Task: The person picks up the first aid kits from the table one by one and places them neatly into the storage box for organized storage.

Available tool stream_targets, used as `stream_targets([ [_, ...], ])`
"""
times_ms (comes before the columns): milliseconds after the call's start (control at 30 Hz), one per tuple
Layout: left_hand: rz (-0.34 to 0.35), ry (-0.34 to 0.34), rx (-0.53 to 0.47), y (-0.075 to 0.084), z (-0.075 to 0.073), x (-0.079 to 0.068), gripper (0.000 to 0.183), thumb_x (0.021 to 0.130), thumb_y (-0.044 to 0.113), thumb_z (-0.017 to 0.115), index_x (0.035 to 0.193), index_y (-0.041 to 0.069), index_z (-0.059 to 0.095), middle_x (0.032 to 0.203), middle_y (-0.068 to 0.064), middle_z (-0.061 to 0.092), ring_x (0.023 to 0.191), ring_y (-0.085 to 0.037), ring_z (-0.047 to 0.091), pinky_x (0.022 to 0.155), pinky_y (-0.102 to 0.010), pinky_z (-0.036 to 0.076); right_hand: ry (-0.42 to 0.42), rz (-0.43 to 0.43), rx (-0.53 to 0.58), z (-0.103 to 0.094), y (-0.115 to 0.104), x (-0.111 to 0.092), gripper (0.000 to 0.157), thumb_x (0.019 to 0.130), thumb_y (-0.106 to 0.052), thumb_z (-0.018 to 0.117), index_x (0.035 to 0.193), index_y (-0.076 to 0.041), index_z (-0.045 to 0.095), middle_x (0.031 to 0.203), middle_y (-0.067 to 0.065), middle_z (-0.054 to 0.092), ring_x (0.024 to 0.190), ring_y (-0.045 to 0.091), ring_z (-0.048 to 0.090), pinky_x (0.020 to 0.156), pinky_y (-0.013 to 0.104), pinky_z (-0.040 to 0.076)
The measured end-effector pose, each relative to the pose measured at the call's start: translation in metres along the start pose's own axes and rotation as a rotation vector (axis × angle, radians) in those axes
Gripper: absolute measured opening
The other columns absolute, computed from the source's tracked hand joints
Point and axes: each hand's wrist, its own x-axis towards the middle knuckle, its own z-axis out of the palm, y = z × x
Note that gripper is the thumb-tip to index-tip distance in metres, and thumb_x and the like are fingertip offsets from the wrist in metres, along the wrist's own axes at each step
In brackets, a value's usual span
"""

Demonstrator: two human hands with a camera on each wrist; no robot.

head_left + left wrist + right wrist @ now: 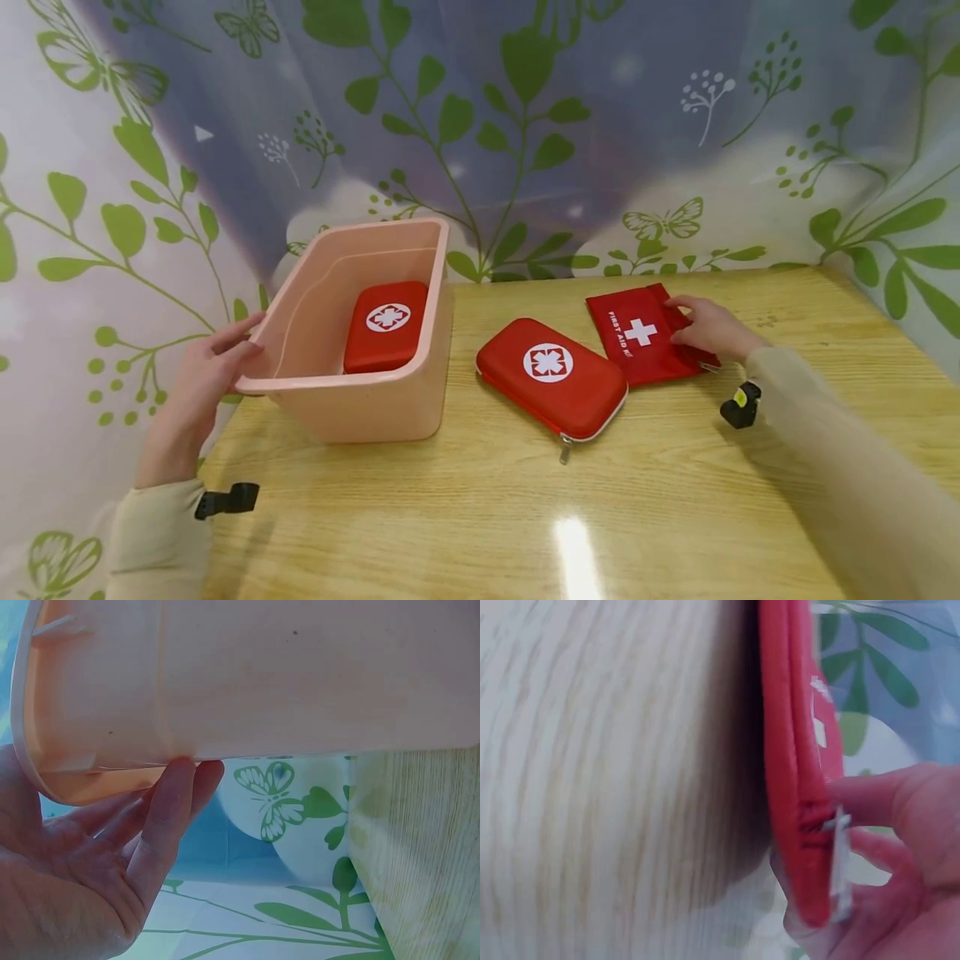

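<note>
My left hand grips the near left corner of a pink plastic bin, its fingers around the rim in the left wrist view. Inside the bin, a red case with a white round emblem leans against the right wall. My right hand pinches the right edge of a flat red first aid pouch with a white cross. In the right wrist view the pouch shows edge-on, its zipper pull near the thumb. Between bin and pouch lies a red zippered first aid case, touching or overlapping the pouch's lower left corner.
Everything stands on a light wooden table. Behind and to the left hangs a curtain printed with green leaves and butterflies. A small black device is strapped at the right wrist, another at the left.
</note>
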Motion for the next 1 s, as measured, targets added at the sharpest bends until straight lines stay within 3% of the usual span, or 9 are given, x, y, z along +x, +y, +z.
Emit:
stream_targets([
  [133, -0.002, 0.001, -0.012, 0.0, 0.001, 0.0, 0.055, 0.102, 0.028, 0.053, 0.153, 0.015, 0.037, 0.118, 0.011, 0.056, 0.091, -0.003, 0.062, 0.065, -0.028, 0.056, -0.033, 0.021, 0.165, -0.004, 0.006, -0.009, 0.061, 0.093, -0.004, 0.058, 0.144, 0.012, 0.029, 0.126, 0.038, 0.046, 0.103, 0.043, 0.058, 0.078, 0.041, 0.055],
  [367, 0.024, 0.008, -0.025, 0.001, 0.001, 0.001, 0.055, 0.102, 0.027, 0.053, 0.153, 0.013, 0.038, 0.115, 0.012, 0.057, 0.09, -0.003, 0.062, 0.063, -0.031, 0.057, -0.122, 0.107, 0.446, -0.013, 0.016, -0.025, 0.069, 0.096, -0.005, 0.056, 0.152, 0.005, 0.017, 0.139, 0.035, 0.033, 0.098, 0.028, 0.06, 0.078, 0.038, 0.056],
  [567, 0.023, 0.014, -0.049, 0.0, 0.002, -0.001, 0.055, 0.101, 0.025, 0.054, 0.152, 0.011, 0.039, 0.111, 0.015, 0.058, 0.086, -0.004, 0.064, 0.061, -0.032, 0.057, -0.083, 0.108, 0.643, -0.021, 0.014, -0.036, 0.07, 0.097, -0.003, 0.054, 0.155, 0.0, 0.015, 0.133, 0.026, 0.042, 0.089, 0.02, 0.064, 0.077, 0.039, 0.056],
  [733, 0.022, 0.015, -0.065, -0.003, 0.001, -0.001, 0.055, 0.101, 0.024, 0.055, 0.152, 0.011, 0.04, 0.109, 0.016, 0.058, 0.084, -0.004, 0.065, 0.06, -0.032, 0.057, -0.065, 0.095, 0.736, -0.025, 0.002, -0.043, 0.069, 0.1, -0.005, 0.051, 0.157, -0.004, 0.012, 0.144, 0.029, 0.03, 0.088, 0.018, 0.067, 0.076, 0.038, 0.057],
  [1000, 0.027, 0.022, -0.081, -0.002, 0.003, 0.0, 0.054, 0.101, 0.023, 0.055, 0.152, 0.011, 0.04, 0.106, 0.019, 0.06, 0.083, -0.005, 0.065, 0.059, -0.031, 0.057, -0.053, 0.075, 0.745, -0.031, -0.018, -0.044, 0.072, 0.101, -0.008, 0.051, 0.159, -0.01, 0.008, 0.152, 0.027, 0.021, 0.098, 0.018, 0.061, 0.085, 0.038, 0.055],
])
